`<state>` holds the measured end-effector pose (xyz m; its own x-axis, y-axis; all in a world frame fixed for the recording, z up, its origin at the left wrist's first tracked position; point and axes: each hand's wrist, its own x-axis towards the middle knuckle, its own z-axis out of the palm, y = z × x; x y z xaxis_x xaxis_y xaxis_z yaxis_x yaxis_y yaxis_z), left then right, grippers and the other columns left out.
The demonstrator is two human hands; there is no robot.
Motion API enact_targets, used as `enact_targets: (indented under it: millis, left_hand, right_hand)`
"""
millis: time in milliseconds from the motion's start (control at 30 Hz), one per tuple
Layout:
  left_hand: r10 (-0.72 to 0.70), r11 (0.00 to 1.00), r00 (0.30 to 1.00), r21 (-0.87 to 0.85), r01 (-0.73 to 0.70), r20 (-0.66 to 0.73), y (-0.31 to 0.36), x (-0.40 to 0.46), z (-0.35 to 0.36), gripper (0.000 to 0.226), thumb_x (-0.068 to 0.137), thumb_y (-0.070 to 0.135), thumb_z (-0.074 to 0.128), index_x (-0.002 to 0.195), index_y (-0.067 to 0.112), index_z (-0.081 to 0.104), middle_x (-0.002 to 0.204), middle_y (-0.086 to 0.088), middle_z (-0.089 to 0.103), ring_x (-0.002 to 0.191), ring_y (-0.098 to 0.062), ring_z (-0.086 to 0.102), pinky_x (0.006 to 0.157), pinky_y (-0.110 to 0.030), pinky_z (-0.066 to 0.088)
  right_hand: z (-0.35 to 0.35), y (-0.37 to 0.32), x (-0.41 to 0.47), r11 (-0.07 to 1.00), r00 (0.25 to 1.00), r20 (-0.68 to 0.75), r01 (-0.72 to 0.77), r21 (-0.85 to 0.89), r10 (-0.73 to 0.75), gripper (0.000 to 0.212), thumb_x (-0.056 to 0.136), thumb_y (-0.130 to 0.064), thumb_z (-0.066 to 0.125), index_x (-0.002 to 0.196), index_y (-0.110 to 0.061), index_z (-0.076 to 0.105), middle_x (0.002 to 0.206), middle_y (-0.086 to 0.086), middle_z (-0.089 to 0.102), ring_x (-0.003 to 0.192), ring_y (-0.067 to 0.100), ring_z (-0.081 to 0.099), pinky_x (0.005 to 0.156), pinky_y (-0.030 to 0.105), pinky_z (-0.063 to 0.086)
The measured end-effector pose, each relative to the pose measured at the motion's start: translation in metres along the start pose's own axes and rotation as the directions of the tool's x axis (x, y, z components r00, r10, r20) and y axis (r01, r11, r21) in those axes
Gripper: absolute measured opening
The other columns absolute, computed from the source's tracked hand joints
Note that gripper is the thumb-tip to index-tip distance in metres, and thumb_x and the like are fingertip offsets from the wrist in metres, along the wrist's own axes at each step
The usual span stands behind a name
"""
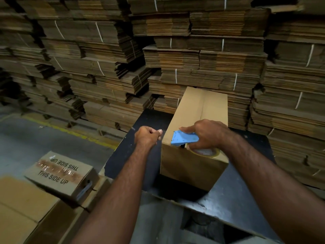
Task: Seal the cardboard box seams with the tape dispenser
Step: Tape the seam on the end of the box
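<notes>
A brown cardboard box (pixel 197 110) stands on a black table (pixel 233 194), its top flaps folded down with the centre seam running away from me. My right hand (pixel 205 134) grips a blue tape dispenser (pixel 184 138) at the near top edge of the box; its roll of clear tape (pixel 205 152) hangs over the front face. My left hand (pixel 149 136) is closed just left of the box's near corner, fingers pinched together, seemingly on the tape's end, though the tape itself is too faint to see.
Bundled stacks of flat cardboard (pixel 105 59) fill the whole background. A taped box printed "THIS SIDE UP" (pixel 59 171) lies at lower left on other cartons (pixel 21 208). A yellow line (pixel 70 132) marks the grey floor.
</notes>
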<state>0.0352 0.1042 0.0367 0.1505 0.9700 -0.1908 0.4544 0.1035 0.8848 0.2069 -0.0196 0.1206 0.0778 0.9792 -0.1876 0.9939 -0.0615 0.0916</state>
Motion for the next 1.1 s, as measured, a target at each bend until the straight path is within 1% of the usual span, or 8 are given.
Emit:
enact_targets:
  millis: [367, 467, 567, 700, 900, 1000, 1033, 1100]
  left_hand:
    - [-0.053, 0.997, 0.995, 0.061, 0.048, 0.086, -0.025, 0.018, 0.008, 0.023, 0.088, 0.035, 0.072, 0.077, 0.014, 0.070, 0.075, 0.001, 0.071, 0.072, -0.013, 0.067, 0.067, -0.032, 0.056]
    - [-0.079, 0.996, 0.986, -0.028, 0.084, 0.146, -0.037, 0.019, 0.011, 0.026, 0.089, 0.036, 0.071, 0.077, 0.012, 0.071, 0.075, 0.000, 0.073, 0.062, -0.011, 0.062, 0.056, -0.024, 0.046]
    - [-0.123, 0.976, 0.971, -0.151, 0.156, 0.206, -0.047, 0.020, 0.011, 0.027, 0.090, 0.037, 0.071, 0.084, 0.011, 0.072, 0.077, 0.000, 0.074, 0.059, -0.012, 0.059, 0.059, -0.026, 0.046]
    - [-0.115, 0.967, 0.955, -0.190, 0.170, 0.273, -0.060, 0.020, 0.013, 0.026, 0.091, 0.037, 0.068, 0.076, 0.015, 0.070, 0.073, 0.001, 0.072, 0.055, -0.012, 0.056, 0.057, -0.027, 0.041]
    - [-0.071, 0.954, 0.956, -0.261, 0.148, 0.285, -0.057, 0.025, 0.016, 0.027, 0.092, 0.032, 0.068, 0.070, 0.016, 0.062, 0.065, -0.003, 0.064, 0.043, -0.009, 0.048, 0.043, -0.017, 0.033]
    - [-0.072, 0.967, 0.957, -0.215, 0.136, 0.280, -0.062, 0.028, 0.016, 0.023, 0.091, 0.033, 0.069, 0.079, 0.015, 0.064, 0.077, -0.007, 0.067, 0.054, -0.011, 0.056, 0.042, -0.017, 0.040]
    - [-0.082, 0.978, 0.959, -0.163, 0.130, 0.272, -0.065, 0.029, 0.015, 0.019, 0.089, 0.033, 0.071, 0.091, 0.015, 0.065, 0.089, -0.008, 0.068, 0.067, -0.015, 0.062, 0.050, -0.021, 0.048]
    - [-0.104, 0.993, 0.971, -0.025, 0.112, 0.214, -0.070, 0.026, 0.011, 0.043, 0.086, 0.022, 0.071, 0.125, 0.014, 0.054, 0.117, -0.009, 0.063, 0.099, -0.025, 0.063, 0.073, -0.030, 0.053]
  right_hand:
    - [0.002, -0.008, 0.031, 0.998, 0.992, 0.125, 0.019, -0.055, -0.012, 0.076, 0.080, -0.065, 0.061, 0.147, -0.042, 0.034, 0.129, -0.004, 0.058, 0.110, 0.018, 0.053, 0.084, 0.042, 0.051]
    - [0.002, -0.013, 0.036, 0.992, 0.993, 0.116, 0.023, -0.121, -0.009, 0.075, 0.079, -0.066, 0.059, 0.146, -0.044, 0.036, 0.129, -0.007, 0.059, 0.110, 0.018, 0.054, 0.078, 0.038, 0.052]
    - [0.002, -0.022, 0.041, 0.986, 0.994, 0.110, 0.026, -0.164, -0.008, 0.073, 0.080, -0.066, 0.058, 0.145, -0.044, 0.037, 0.128, -0.009, 0.060, 0.109, 0.017, 0.055, 0.069, 0.032, 0.047]
    - [0.002, -0.025, 0.044, 0.994, 0.987, 0.157, -0.008, -0.106, 0.024, 0.073, 0.079, -0.064, 0.060, 0.145, -0.045, 0.037, 0.126, -0.011, 0.060, 0.109, 0.015, 0.054, 0.077, 0.035, 0.049]
    - [-0.003, -0.022, 0.050, 0.994, 0.985, 0.158, -0.058, -0.090, 0.072, 0.070, 0.079, -0.063, 0.061, 0.143, -0.047, 0.038, 0.123, -0.010, 0.060, 0.105, 0.014, 0.053, 0.072, 0.033, 0.043]
    - [-0.005, -0.026, 0.051, 0.993, 0.980, 0.181, -0.069, -0.099, 0.086, 0.071, 0.078, -0.062, 0.062, 0.143, -0.049, 0.037, 0.125, -0.010, 0.059, 0.106, 0.014, 0.052, 0.073, 0.033, 0.041]
    - [-0.005, -0.027, 0.052, 0.992, 0.978, 0.184, -0.083, -0.098, 0.100, 0.072, 0.078, -0.060, 0.063, 0.143, -0.049, 0.037, 0.125, -0.010, 0.059, 0.107, 0.015, 0.053, 0.075, 0.034, 0.041]
    - [-0.005, -0.028, 0.053, 0.990, 0.975, 0.186, -0.106, -0.090, 0.122, 0.073, 0.076, -0.058, 0.066, 0.143, -0.050, 0.037, 0.126, -0.009, 0.059, 0.108, 0.016, 0.053, 0.077, 0.036, 0.042]
